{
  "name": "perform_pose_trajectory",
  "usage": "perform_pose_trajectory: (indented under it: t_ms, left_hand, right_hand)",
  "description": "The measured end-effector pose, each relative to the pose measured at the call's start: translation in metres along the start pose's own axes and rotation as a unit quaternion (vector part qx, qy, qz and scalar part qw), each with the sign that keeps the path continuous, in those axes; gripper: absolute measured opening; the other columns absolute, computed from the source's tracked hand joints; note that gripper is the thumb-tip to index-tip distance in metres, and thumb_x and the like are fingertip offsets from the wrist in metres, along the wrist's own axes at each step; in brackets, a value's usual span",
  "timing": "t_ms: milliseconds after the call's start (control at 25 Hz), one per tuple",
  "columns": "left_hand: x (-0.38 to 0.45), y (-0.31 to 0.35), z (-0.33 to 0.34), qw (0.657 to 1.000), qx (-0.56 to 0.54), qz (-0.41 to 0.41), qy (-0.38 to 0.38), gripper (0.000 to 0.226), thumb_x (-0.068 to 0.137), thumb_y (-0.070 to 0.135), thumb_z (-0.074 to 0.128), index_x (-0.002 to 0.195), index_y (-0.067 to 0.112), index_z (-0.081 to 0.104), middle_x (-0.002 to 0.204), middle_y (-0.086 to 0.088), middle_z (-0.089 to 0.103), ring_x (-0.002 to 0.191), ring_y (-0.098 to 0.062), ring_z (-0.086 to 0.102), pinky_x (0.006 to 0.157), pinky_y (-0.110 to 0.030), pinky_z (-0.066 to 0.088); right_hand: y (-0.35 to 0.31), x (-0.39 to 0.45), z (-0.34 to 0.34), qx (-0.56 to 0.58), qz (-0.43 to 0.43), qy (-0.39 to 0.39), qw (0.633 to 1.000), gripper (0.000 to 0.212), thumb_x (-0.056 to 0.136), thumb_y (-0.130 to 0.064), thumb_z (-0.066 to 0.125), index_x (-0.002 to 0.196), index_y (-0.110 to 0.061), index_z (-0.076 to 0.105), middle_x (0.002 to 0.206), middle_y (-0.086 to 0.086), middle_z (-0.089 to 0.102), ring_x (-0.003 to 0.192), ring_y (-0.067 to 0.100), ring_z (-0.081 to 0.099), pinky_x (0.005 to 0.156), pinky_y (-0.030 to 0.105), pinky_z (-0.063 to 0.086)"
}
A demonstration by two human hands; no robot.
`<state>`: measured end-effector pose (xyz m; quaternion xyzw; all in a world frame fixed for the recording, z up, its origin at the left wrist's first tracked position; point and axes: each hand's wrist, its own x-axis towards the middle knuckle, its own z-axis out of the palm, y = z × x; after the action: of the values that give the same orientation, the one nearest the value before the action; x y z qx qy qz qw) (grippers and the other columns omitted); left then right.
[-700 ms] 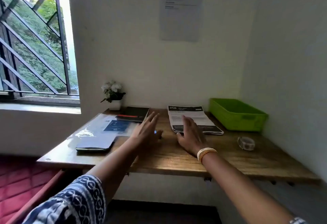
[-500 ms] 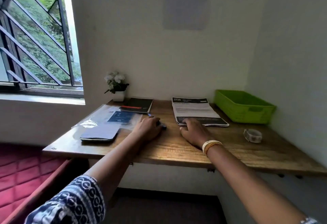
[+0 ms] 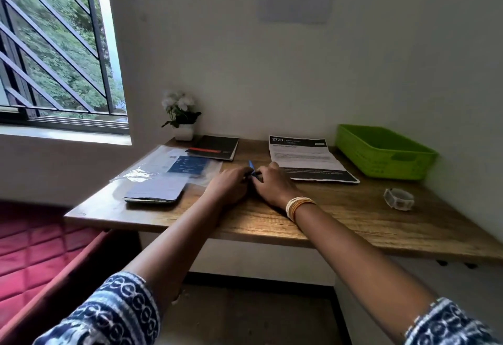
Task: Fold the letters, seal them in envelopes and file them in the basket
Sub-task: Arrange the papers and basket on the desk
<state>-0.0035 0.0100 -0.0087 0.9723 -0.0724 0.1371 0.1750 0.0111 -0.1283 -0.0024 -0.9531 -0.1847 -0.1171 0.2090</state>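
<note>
A printed letter stack (image 3: 307,158) lies flat at the back of the wooden desk (image 3: 340,216), left of the green basket (image 3: 381,154). A clear plastic sleeve with blue and white envelopes (image 3: 174,166) lies on the left, with a grey-blue envelope pile (image 3: 158,190) in front of it. My left hand (image 3: 228,185) and my right hand (image 3: 273,185) meet at the desk's middle, just left of the letters. Both have curled fingers round a blue pen (image 3: 251,167), whose tip sticks up between them. Most of the pen is hidden.
A black notebook (image 3: 215,147) and a small white flower pot (image 3: 181,117) stand at the back left. A tape roll (image 3: 398,199) lies front right. A barred window is on the left, a wall close on the right, a red cushion below left.
My left hand closed on the pen on the desk. My right hand left the letter stack's edge and slid left to join it on the pen. The view tilted down.
</note>
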Motion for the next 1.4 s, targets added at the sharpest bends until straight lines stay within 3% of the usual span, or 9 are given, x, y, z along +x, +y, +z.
perform_pose_trajectory:
  t_ms: [200, 400, 600, 760, 960, 1160, 1320, 1400]
  left_hand:
    - [-0.006, 0.006, -0.005, 1.000, -0.020, 0.007, 0.004, 0.050, 0.089, 0.021, 0.053, 0.138, 0.028, 0.044, 0.133, -0.004, 0.058, 0.122, -0.023, 0.054, 0.098, -0.042, 0.047]
    - [-0.008, 0.026, 0.000, 0.994, -0.082, 0.078, -0.005, 0.042, 0.088, 0.022, 0.057, 0.128, 0.035, 0.053, 0.124, 0.000, 0.064, 0.117, -0.020, 0.058, 0.096, -0.044, 0.050]
    - [0.000, 0.069, 0.012, 0.989, -0.089, 0.112, 0.028, 0.048, 0.088, 0.013, 0.056, 0.134, 0.026, 0.049, 0.148, -0.006, 0.039, 0.132, -0.027, 0.043, 0.106, -0.044, 0.041]
    - [0.007, 0.098, 0.023, 0.994, -0.020, 0.102, -0.022, 0.053, 0.090, 0.028, 0.056, 0.141, 0.027, 0.040, 0.158, -0.002, 0.019, 0.141, -0.028, 0.029, 0.108, -0.062, 0.027]
    - [0.006, 0.100, 0.033, 0.997, -0.008, 0.071, -0.034, 0.050, 0.095, 0.032, 0.045, 0.143, 0.020, 0.038, 0.156, -0.005, 0.024, 0.138, -0.028, 0.032, 0.108, -0.061, 0.027]
    - [0.009, 0.095, 0.033, 0.997, -0.035, 0.058, -0.025, 0.045, 0.094, 0.032, 0.046, 0.137, 0.020, 0.046, 0.153, -0.007, 0.028, 0.136, -0.030, 0.036, 0.107, -0.058, 0.033]
    - [0.019, 0.083, 0.029, 0.992, -0.121, 0.041, 0.006, 0.041, 0.093, 0.023, 0.053, 0.134, 0.018, 0.049, 0.146, -0.012, 0.037, 0.131, -0.030, 0.042, 0.106, -0.045, 0.039]
    - [0.029, 0.069, 0.024, 0.993, -0.116, 0.017, 0.015, 0.044, 0.092, 0.015, 0.052, 0.136, 0.014, 0.046, 0.143, -0.016, 0.041, 0.130, -0.031, 0.042, 0.107, -0.041, 0.037]
  right_hand:
    - [0.007, -0.007, -0.008, -0.047, 0.047, 0.028, 0.997, 0.030, 0.093, -0.023, 0.051, 0.112, -0.005, 0.063, 0.117, 0.017, 0.056, 0.105, 0.034, 0.059, 0.087, 0.041, 0.050]
    - [0.039, -0.045, -0.035, -0.005, 0.064, 0.112, 0.992, 0.026, 0.095, -0.009, 0.047, 0.115, -0.001, 0.062, 0.117, 0.015, 0.053, 0.102, 0.029, 0.058, 0.081, 0.032, 0.047]
    - [0.108, -0.074, -0.100, 0.023, 0.158, 0.261, 0.952, 0.027, 0.095, -0.004, 0.044, 0.109, 0.004, 0.065, 0.112, 0.027, 0.061, 0.105, 0.039, 0.056, 0.082, 0.037, 0.043]
    - [0.169, -0.098, -0.140, 0.013, 0.259, 0.304, 0.917, 0.026, 0.094, -0.006, 0.047, 0.103, 0.011, 0.065, 0.109, 0.032, 0.063, 0.103, 0.043, 0.059, 0.078, 0.039, 0.044]
    - [0.220, -0.127, -0.140, -0.038, 0.347, 0.269, 0.898, 0.028, 0.090, -0.008, 0.051, 0.104, 0.010, 0.067, 0.113, 0.031, 0.063, 0.107, 0.044, 0.060, 0.090, 0.042, 0.047]
    - [0.211, -0.122, -0.138, -0.080, 0.417, 0.198, 0.884, 0.039, 0.090, -0.030, 0.054, 0.114, -0.002, 0.064, 0.125, 0.022, 0.059, 0.117, 0.041, 0.053, 0.097, 0.042, 0.045]
    - [0.173, -0.094, -0.126, -0.123, 0.352, 0.304, 0.877, 0.030, 0.089, -0.021, 0.050, 0.108, -0.002, 0.064, 0.120, 0.023, 0.054, 0.114, 0.041, 0.048, 0.095, 0.044, 0.039]
    - [0.151, -0.071, -0.110, -0.098, 0.255, 0.328, 0.904, 0.025, 0.085, -0.018, 0.053, 0.098, -0.004, 0.068, 0.111, 0.023, 0.061, 0.108, 0.040, 0.053, 0.089, 0.043, 0.043]
